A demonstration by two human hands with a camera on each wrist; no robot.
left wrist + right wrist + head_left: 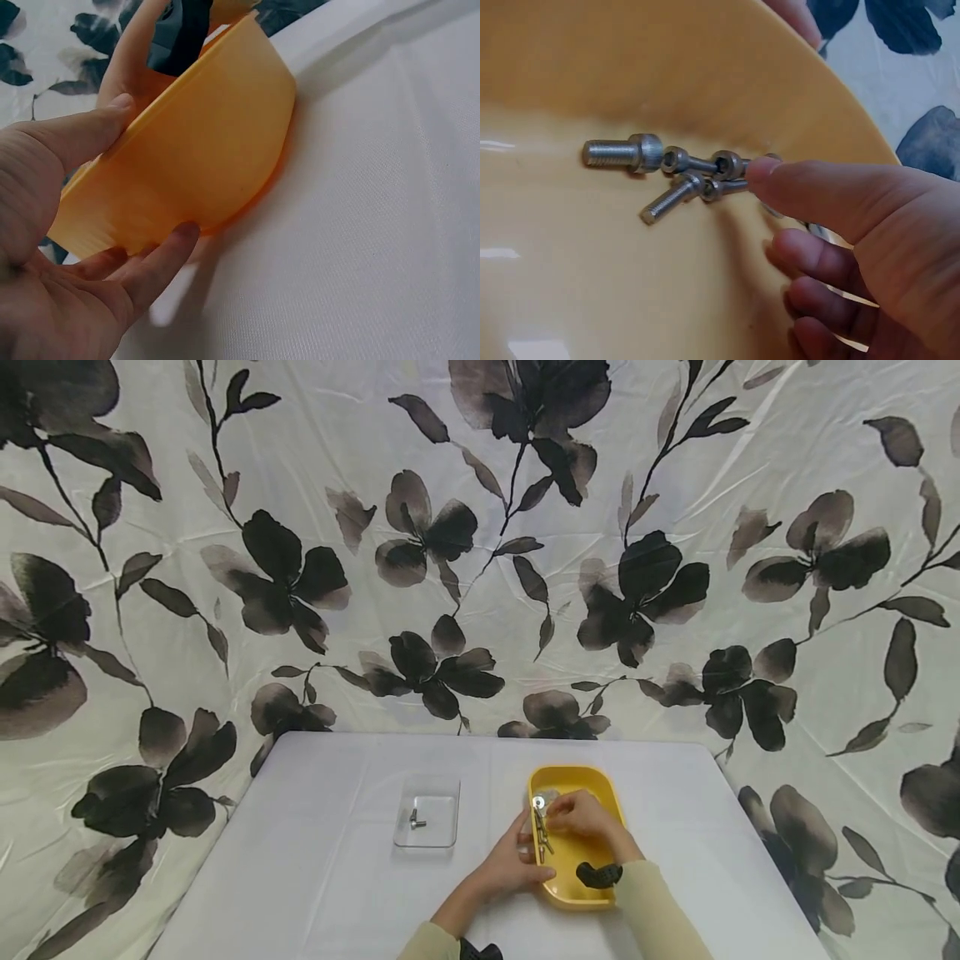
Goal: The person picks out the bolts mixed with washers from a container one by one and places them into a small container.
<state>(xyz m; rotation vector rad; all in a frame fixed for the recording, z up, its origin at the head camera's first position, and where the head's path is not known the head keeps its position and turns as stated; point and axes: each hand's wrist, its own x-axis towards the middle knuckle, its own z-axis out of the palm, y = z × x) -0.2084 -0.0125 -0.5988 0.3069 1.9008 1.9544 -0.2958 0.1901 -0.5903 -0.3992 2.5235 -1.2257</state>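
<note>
My left hand [510, 867] grips the near-left side of a yellow tray [581, 893]. In the left wrist view its thumb lies at the rim and its fingers are against the lower wall. My right hand [585, 817] reaches inside the tray, fingers bent. Several metal socket-head bolts [541, 837] lie along the left wall; the right wrist view shows a thicker bolt [622, 153] at the end of the group. The right thumb tip [763, 174] overlaps the bolts at the other end. The index finger is hidden, and I cannot tell whether a bolt is pinched.
A clear square box [426, 842] with a couple of small bolts [416, 820] in it stands to the tray's left. A washer [539, 801] shows at the tray's far left end. The white table [315, 827] is backed by a floral cloth [450, 593].
</note>
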